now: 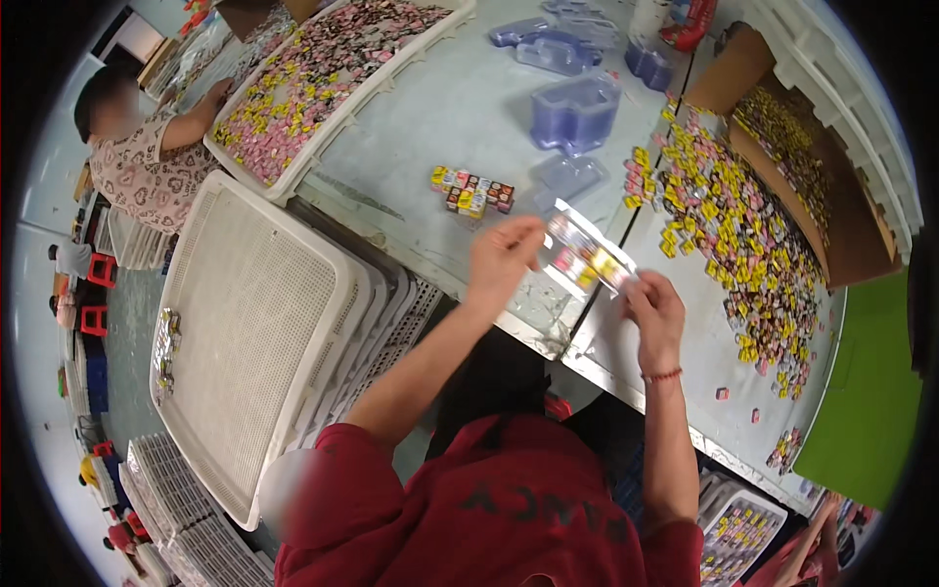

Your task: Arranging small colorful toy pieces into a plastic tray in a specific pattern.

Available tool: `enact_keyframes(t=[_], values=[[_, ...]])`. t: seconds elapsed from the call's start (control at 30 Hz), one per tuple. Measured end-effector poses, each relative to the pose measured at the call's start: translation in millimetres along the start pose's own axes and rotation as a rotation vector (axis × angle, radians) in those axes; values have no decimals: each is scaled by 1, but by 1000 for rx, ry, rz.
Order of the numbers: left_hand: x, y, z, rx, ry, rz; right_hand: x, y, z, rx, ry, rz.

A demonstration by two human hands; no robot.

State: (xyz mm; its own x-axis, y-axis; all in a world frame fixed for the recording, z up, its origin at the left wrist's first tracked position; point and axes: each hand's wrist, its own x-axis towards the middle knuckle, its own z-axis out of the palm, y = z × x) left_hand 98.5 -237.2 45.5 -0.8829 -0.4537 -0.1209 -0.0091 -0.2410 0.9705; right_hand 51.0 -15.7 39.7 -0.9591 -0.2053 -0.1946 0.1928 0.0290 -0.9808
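Above the table's near edge, a shiny white-edged packet (587,256) is stretched between my two hands, tilted. Pink, yellow and dark small pieces show in it. My left hand (501,262) has its fingers pinched at the packet's left edge. On the lower right corner, my right hand (655,311) is closed, thumb against fingers; a red bead bracelet circles that wrist. Just beyond my left hand, a block of small pink, yellow and dark wrapped pieces (473,191) rests on the table. A single clear plastic shell (569,178) lies behind the packet.
Stacked clear shells (575,112) stand farther back. Loose wrapped pieces (729,225) spill from a cardboard box (812,186) on the right. A full white tray (386,73) sits at the far left, beside a co-worker (147,147). Stacked perforated trays (259,333) rise at my left.
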Motion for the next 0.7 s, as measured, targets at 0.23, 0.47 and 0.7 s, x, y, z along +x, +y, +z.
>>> enact_keyframes(t=[0.23, 0.47, 0.7], values=[[54, 38, -85, 64, 332, 120, 83, -24, 133, 55, -176, 15], [82, -7, -117, 204, 411, 72, 110, 1, 159, -226, -125, -3], [66, 6, -109, 489, 573, 314, 62, 2, 129, -427, -128, -221]])
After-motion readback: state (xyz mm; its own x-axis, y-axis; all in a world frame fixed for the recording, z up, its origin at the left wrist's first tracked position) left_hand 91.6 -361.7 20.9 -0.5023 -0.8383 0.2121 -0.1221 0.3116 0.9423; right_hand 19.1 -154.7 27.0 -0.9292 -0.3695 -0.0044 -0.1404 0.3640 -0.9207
